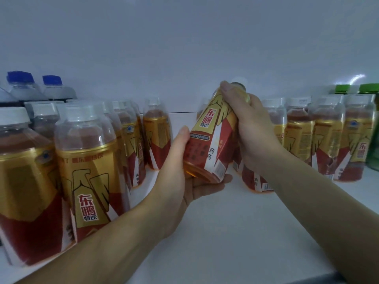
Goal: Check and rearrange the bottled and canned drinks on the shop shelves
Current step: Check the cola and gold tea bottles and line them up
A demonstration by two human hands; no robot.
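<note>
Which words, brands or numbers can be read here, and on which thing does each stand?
"东鹏特饮": label of the held bottle.
"药", twice: white strip of the same label.
"东鹏特饮": front left bottle.
"东鹏": far right bottle.
Small print, barcodes and the gold band text: too blurred to read. No numbers legible.

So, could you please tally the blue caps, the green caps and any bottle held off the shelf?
Blue caps: 2
Green caps: 2
Held bottle: 1
Total: 5
</note>
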